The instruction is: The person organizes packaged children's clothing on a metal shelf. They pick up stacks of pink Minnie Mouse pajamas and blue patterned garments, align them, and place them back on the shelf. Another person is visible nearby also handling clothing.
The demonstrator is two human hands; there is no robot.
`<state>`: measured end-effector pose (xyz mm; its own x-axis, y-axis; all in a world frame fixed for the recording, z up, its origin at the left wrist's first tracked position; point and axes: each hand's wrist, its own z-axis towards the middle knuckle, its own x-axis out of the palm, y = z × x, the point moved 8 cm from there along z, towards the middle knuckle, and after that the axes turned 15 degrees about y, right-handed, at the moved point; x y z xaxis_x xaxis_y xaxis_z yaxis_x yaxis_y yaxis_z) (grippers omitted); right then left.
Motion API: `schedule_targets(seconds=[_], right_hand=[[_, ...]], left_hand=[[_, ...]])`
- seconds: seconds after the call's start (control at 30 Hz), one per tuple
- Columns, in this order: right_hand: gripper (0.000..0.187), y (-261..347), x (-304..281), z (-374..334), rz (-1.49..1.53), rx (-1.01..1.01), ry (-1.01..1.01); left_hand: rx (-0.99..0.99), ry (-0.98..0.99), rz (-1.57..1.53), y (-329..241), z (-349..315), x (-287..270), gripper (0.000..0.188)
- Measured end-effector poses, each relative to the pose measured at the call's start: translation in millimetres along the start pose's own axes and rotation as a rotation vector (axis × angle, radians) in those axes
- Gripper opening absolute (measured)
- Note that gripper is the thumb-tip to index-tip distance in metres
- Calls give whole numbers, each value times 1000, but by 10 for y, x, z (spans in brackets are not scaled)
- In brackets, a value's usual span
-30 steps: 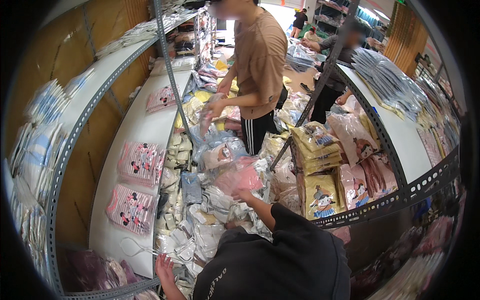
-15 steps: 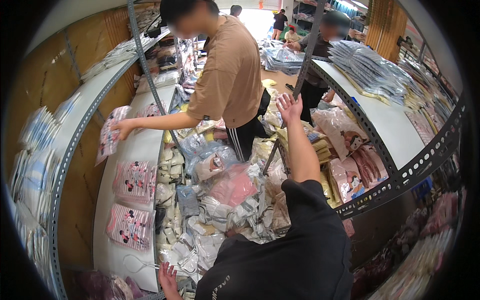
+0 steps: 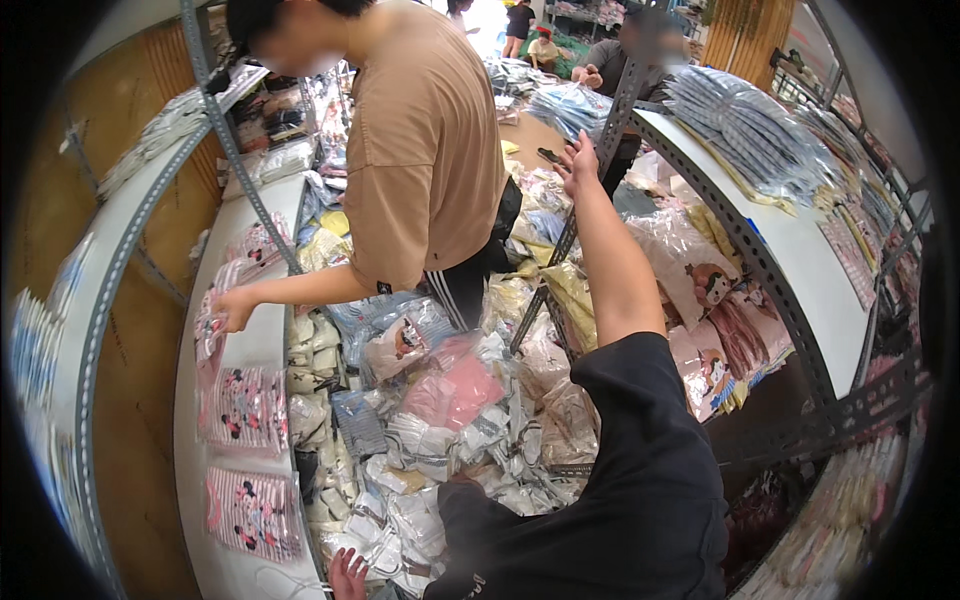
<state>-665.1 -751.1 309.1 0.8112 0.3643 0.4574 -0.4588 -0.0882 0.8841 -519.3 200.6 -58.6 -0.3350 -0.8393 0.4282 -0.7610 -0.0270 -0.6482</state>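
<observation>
My right hand [image 3: 577, 166] is stretched far forward, fingers apart, beside the grey perforated upright [image 3: 618, 105] of the right rack; whether it touches the metal I cannot tell. Low in the view, my left hand [image 3: 347, 574] is open by the front edge of the left white shelf [image 3: 245, 350], with nothing held. Bagged pink-striped garments [image 3: 252, 512] with cartoon prints lie on that shelf. A co-worker in a brown T-shirt [image 3: 420, 130] holds a similar bagged garment [image 3: 210, 330] over it. Below, a heap of bagged clothes [image 3: 420, 450] fills the aisle.
Stacks of bagged garments [image 3: 740, 120] lie on the right rack's upper shelf, with pink bagged garments [image 3: 690, 260] lower down. Another person [image 3: 650, 60] stands behind that rack. Folded blue-and-white garments [image 3: 45, 340] sit at the far left.
The view has shifted, with the shelves and co-worker now farther left. The co-worker's hand with the bagged garment has come down closer to the shelf. Both my hands remain open.
</observation>
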Motion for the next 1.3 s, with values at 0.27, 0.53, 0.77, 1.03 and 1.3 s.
schedule_targets(seconds=[0.27,0.53,0.77,1.03,1.3], right_hand=[[110,-318,-393,688,192,21,-495],[109,-229,-573,1253,379,-29,-485],[57,-652,-763,1687,675,-364,-179],[57,-146,127,1235,878,-572,218],[61,449,1217,396,1058,-583,618]], left_hand=[[-90,607,222,-276,417,1529,75],[-521,199,273,-123,1144,1355,63],[-169,109,1193,48,1006,457,59],[-207,76,1199,53,952,131,56],[-473,149,411,357,1204,169,58]])
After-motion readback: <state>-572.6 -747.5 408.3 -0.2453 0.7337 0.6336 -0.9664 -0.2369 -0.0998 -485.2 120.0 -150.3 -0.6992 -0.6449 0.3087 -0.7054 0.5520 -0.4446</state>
